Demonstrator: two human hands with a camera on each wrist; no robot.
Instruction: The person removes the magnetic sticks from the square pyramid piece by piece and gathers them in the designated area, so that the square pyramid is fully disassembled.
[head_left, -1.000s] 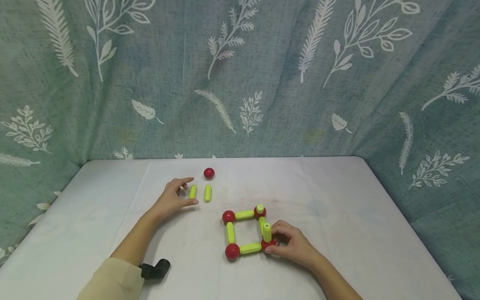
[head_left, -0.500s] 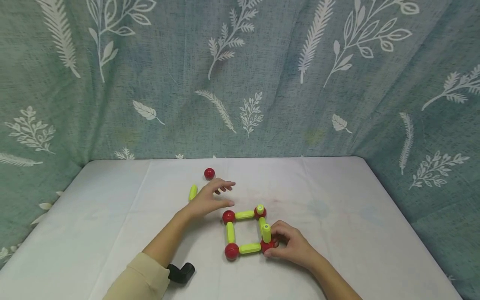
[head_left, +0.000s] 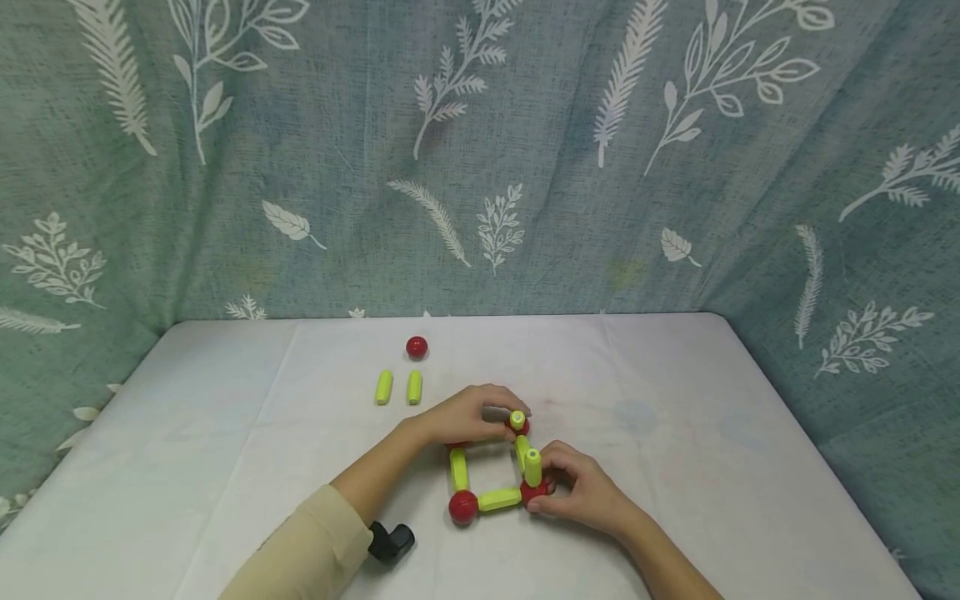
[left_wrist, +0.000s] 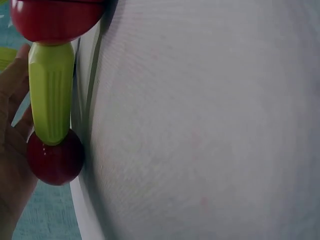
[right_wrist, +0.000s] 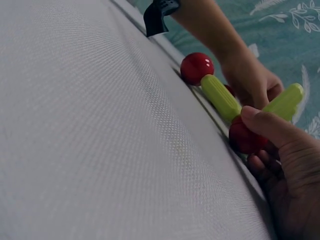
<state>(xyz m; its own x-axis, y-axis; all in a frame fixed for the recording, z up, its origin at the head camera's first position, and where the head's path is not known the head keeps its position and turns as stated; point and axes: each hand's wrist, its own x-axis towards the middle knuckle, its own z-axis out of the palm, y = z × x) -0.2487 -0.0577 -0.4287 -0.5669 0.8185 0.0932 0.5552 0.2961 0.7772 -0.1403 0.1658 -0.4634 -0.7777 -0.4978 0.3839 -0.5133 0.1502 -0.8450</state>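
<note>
A square frame of red balls and yellow-green rods lies on the table, with a rod standing up from each of its two right-hand balls. My right hand [head_left: 588,492] grips the near right red ball [right_wrist: 245,136] between thumb and fingers, just below its upright rod [head_left: 532,468]. Reaching over the frame's far side, my left hand [head_left: 472,415] has its thumb and fingers round the far right red ball [head_left: 521,427]. It covers the far rod and most of the far left ball. The near left red ball [head_left: 463,507] is untouched.
Two loose yellow-green rods, a left one [head_left: 383,387] and a right one [head_left: 415,387], lie behind the frame. Beyond them is a loose red ball [head_left: 417,347]. A patterned green cloth [head_left: 480,167] hangs behind the white table [head_left: 712,417].
My left hand has moved right from beside the loose rods, passing over them, to the frame's far right ball. My right hand has stayed on the near right ball.
</note>
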